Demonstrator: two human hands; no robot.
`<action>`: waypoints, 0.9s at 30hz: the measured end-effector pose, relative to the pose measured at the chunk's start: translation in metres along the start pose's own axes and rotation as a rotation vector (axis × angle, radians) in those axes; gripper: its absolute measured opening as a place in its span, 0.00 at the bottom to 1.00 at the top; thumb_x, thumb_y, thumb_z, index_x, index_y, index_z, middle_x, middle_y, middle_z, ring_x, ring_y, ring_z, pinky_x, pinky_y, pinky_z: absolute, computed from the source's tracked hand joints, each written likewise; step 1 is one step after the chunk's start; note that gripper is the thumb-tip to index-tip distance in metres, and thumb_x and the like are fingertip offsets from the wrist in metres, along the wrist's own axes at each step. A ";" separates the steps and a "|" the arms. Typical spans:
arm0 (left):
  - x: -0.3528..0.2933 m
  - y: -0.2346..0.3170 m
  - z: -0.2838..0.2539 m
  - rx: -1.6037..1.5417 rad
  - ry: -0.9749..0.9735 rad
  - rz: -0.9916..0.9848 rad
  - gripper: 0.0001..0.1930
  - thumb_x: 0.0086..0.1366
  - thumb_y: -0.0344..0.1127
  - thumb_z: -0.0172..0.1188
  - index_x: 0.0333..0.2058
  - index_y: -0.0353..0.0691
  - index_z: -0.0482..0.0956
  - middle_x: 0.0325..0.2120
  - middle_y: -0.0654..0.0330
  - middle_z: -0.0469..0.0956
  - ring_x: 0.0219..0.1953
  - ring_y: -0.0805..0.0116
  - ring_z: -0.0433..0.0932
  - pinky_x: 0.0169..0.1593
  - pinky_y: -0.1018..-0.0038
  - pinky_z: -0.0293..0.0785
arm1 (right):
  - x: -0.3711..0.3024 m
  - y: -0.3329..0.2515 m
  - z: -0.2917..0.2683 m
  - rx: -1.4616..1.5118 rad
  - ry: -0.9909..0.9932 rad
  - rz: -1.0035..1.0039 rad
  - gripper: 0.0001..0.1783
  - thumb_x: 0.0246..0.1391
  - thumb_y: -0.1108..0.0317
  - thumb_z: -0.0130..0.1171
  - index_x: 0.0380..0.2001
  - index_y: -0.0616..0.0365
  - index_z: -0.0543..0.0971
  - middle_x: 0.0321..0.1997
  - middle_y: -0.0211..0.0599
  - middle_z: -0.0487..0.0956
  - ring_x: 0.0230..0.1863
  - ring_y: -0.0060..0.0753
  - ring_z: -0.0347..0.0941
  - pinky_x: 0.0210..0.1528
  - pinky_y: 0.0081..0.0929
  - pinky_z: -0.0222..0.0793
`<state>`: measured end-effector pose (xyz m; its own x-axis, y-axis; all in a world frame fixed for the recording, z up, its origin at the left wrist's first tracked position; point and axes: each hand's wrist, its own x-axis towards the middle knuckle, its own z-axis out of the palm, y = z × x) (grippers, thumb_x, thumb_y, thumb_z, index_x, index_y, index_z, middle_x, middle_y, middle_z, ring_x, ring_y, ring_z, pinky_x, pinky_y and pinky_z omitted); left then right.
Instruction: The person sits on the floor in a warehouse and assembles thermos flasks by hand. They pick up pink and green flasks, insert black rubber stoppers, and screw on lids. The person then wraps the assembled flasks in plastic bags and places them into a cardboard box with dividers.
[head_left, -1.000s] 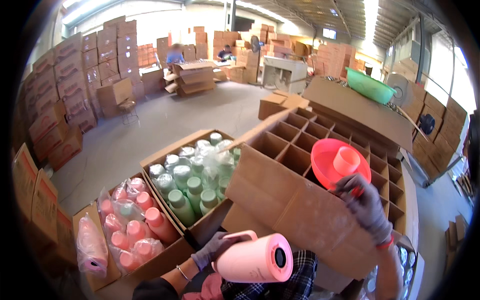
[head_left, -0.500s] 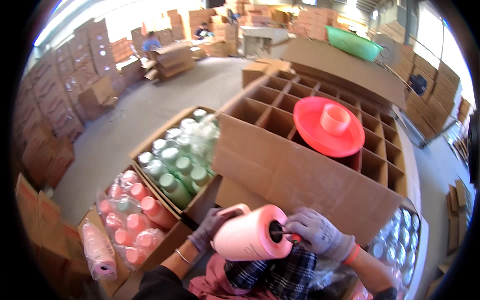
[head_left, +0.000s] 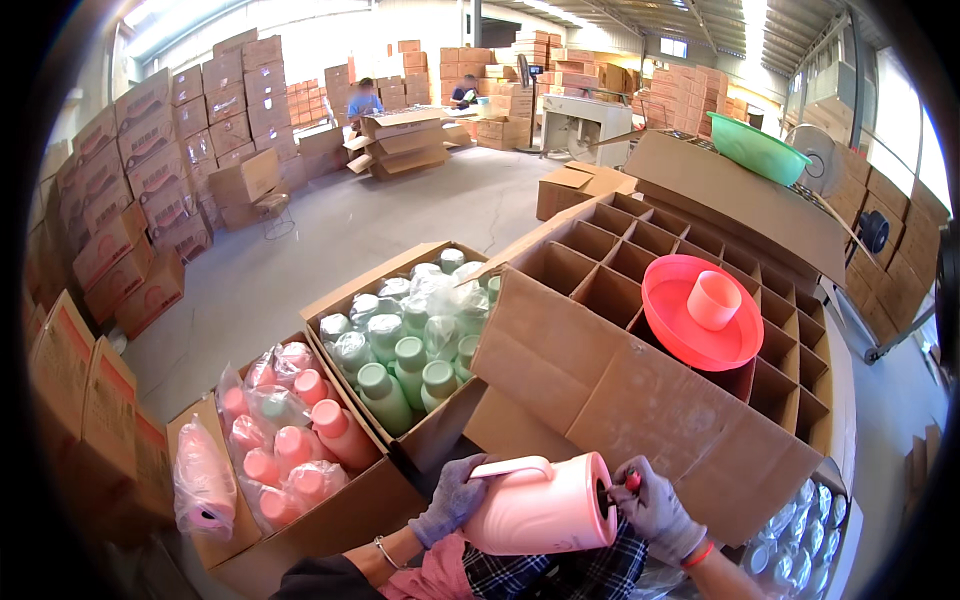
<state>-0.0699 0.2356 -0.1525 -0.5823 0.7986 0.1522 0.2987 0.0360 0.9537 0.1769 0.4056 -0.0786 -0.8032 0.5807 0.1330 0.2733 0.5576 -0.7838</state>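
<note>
A pink insulated jug (head_left: 535, 510) lies on its side above my lap, its open end turned to the right and its handle on the upper side. My left hand (head_left: 452, 498), in a grey glove, is wrapped around its closed end near the handle. At the dark opening, my gloved right hand (head_left: 658, 515) closes on a small red-handled tool (head_left: 632, 481). The tool's far end is hidden, so its exact kind does not show. Plaid cloth covers my lap beneath the jug.
Left of me are cartons of pink bottles (head_left: 295, 447) and green bottles (head_left: 409, 360). Ahead, a divided carton (head_left: 600, 375) carries a red basin (head_left: 670, 335) with a pink cup (head_left: 714, 300). A green basin (head_left: 760, 150) sits farther back. Two people work near stacked boxes.
The head view has tilted upward, showing more of the hall. The jug has turned, so its opening faces more to the right. My right hand still grips the red-handled tool there.
</note>
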 end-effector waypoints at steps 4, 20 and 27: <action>-0.002 0.009 -0.012 0.110 -0.068 0.100 0.23 0.63 0.32 0.58 0.56 0.31 0.71 0.35 0.43 0.83 0.40 0.58 0.83 0.44 0.65 0.77 | 0.042 -0.042 -0.043 -0.447 0.051 -0.448 0.12 0.51 0.60 0.66 0.32 0.53 0.76 0.29 0.41 0.77 0.31 0.47 0.77 0.34 0.37 0.73; -0.027 0.006 -0.016 -0.617 -0.625 -0.315 0.34 0.61 0.26 0.52 0.66 0.41 0.57 0.54 0.62 0.71 0.54 0.74 0.71 0.55 0.76 0.70 | 0.139 0.001 -0.172 -0.629 0.197 -0.004 0.17 0.51 0.64 0.63 0.45 0.57 0.80 0.43 0.48 0.79 0.46 0.47 0.76 0.50 0.39 0.71; -0.065 -0.006 -0.025 -0.796 -0.236 -0.446 0.33 0.62 0.25 0.57 0.65 0.38 0.57 0.57 0.56 0.70 0.59 0.66 0.71 0.64 0.70 0.66 | -0.105 0.029 -0.103 -0.584 0.230 0.065 0.19 0.48 0.66 0.62 0.44 0.59 0.76 0.45 0.43 0.77 0.52 0.48 0.70 0.58 0.47 0.62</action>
<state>-0.0530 0.1684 -0.1618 -0.3242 0.9142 -0.2432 -0.5704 0.0162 0.8212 0.3235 0.4222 -0.0533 -0.6586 0.7007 0.2743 0.6137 0.7111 -0.3430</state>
